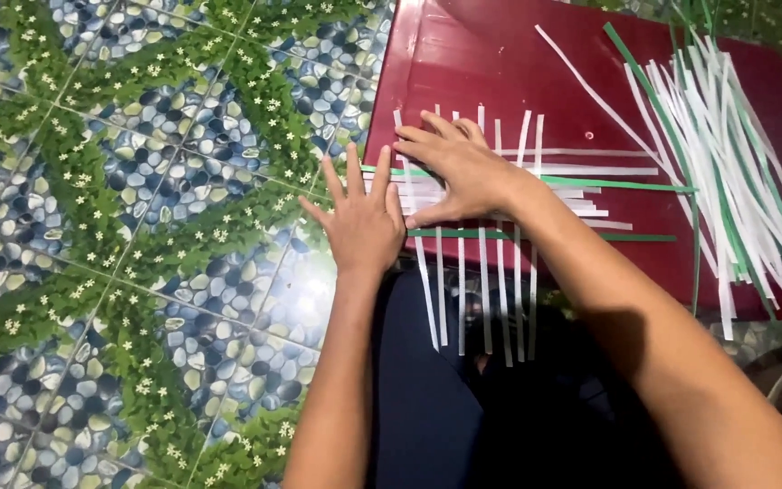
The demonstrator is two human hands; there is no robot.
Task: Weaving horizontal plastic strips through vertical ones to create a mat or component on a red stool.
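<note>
- The fingers (352,177) of my left hand (361,222) are spread flat and open, gripping nothing; they rest at the left edge of the woven strips (472,195), touching the strip ends there, I judge to keep the rows from sliding out.
- The fingers (423,138) of my right hand (459,172) also lie open, pressed palm-down on the middle of the weave, holding nothing but pinning the crossings so they stay tight.
- The weave sits on the near left part of the dark red surface (481,54); its upright white strips hang off the near edge over my lap.
- I count about seven upright white strips, though my hand hides some. Crossing them are several white rows, too bunched to count, and three green strips (617,185) running left to right.
- A loose pile of spare strips (726,154), white with a few green, lies far right, well apart from the weave; too many to count.
- The tiled floor (138,226), pebble and leaf patterned, lies to the left.
</note>
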